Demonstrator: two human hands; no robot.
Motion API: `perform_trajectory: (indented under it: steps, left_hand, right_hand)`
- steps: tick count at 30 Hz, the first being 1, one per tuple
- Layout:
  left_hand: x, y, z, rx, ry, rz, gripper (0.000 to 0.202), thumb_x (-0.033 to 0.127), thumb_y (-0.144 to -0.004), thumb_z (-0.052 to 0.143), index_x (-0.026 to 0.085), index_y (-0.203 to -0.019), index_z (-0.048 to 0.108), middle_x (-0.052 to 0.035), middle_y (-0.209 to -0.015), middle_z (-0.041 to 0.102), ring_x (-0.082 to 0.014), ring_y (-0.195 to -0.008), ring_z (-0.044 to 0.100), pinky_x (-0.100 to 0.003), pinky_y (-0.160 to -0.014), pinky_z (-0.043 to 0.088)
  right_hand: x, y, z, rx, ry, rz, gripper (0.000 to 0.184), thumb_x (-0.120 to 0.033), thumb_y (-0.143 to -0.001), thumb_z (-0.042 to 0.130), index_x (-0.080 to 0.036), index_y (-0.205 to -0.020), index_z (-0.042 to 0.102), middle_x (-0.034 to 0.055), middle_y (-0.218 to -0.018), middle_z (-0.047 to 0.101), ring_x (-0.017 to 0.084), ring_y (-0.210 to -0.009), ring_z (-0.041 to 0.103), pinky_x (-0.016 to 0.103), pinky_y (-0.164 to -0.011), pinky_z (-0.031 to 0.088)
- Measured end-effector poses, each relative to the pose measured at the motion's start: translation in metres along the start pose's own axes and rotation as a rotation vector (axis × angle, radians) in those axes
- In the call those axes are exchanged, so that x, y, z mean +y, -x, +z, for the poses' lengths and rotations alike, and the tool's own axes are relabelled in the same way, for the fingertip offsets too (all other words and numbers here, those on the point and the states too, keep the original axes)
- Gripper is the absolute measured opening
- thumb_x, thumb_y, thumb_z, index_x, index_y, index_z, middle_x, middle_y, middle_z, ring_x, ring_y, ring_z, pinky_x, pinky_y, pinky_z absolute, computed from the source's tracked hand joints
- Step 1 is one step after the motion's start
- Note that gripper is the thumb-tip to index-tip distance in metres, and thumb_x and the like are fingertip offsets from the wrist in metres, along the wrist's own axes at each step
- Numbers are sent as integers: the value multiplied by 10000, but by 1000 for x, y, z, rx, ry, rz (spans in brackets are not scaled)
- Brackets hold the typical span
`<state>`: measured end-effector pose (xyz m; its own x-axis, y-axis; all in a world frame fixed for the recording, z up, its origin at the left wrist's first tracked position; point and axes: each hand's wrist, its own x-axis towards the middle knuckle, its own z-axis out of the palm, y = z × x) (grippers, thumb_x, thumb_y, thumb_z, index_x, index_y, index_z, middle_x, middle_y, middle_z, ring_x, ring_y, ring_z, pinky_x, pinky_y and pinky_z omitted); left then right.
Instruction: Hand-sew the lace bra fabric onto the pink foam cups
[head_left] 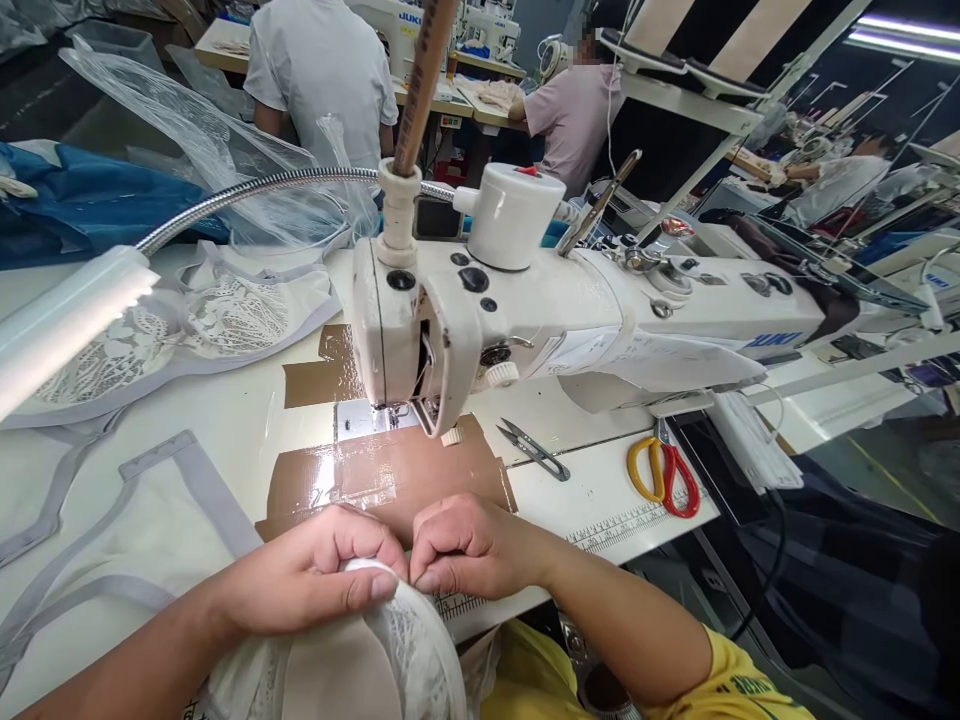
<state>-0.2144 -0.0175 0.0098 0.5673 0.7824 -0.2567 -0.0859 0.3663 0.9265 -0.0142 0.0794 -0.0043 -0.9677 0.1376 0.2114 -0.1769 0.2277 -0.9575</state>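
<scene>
Both my hands meet at the near edge of the table, in front of a white sewing machine (480,300). My left hand (315,570) is closed, its thumb pressed on a white lace garment piece (405,650) that bulges up from my lap. My right hand (465,545) is curled into a pinch on the same piece's edge, touching my left hand. The needle area (390,410) lies a short way beyond my knuckles, above brown taped cardboard (405,470).
Thread snips (534,448) and red-and-yellow scissors (664,478) lie to the right of the needle. White lace pieces with grey trim (172,330) cover the left of the table. A gooseneck lamp (67,315) reaches in from the left. Two people sit at machines behind.
</scene>
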Motion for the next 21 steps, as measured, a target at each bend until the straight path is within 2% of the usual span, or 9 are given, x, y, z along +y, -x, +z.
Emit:
perform_trajectory:
  steps: [6, 10, 15, 21]
  left_hand:
    - [-3, 1, 0, -4, 64, -35, 317, 413, -847, 607, 106, -798, 668, -6, -658, 503, -122, -601, 403, -213, -542, 324]
    - [-3, 2, 0, -4, 44, -23, 311, 412, -840, 613, 109, -790, 661, 2, -644, 490, -117, -585, 386, -210, -523, 310]
    - [-3, 3, -1, 21, -17, -17, 291, 392, -860, 594, 111, -809, 653, 17, -638, 460, -109, -577, 361, -206, -513, 289]
    - [-3, 2, 0, 34, -35, -19, 298, 405, -863, 585, 116, -816, 644, 20, -633, 453, -113, -578, 356, -210, -515, 287]
  right_hand:
    - [0, -2, -3, -38, -28, 14, 294, -362, -907, 541, -120, -767, 631, 57, -733, 639, 120, -697, 583, 219, -685, 491]
    - [0, -1, -1, -58, 43, 15, 343, -404, -930, 485, -127, -770, 608, 65, -745, 641, 125, -705, 581, 232, -691, 493]
    - [0, 3, 5, 31, 176, -71, 296, -344, -937, 451, -137, -778, 592, 55, -715, 618, 122, -671, 562, 223, -653, 480]
    - [-2, 5, 6, 52, 243, -55, 257, -326, -936, 440, -161, -795, 576, 47, -726, 612, 122, -669, 567, 217, -645, 475]
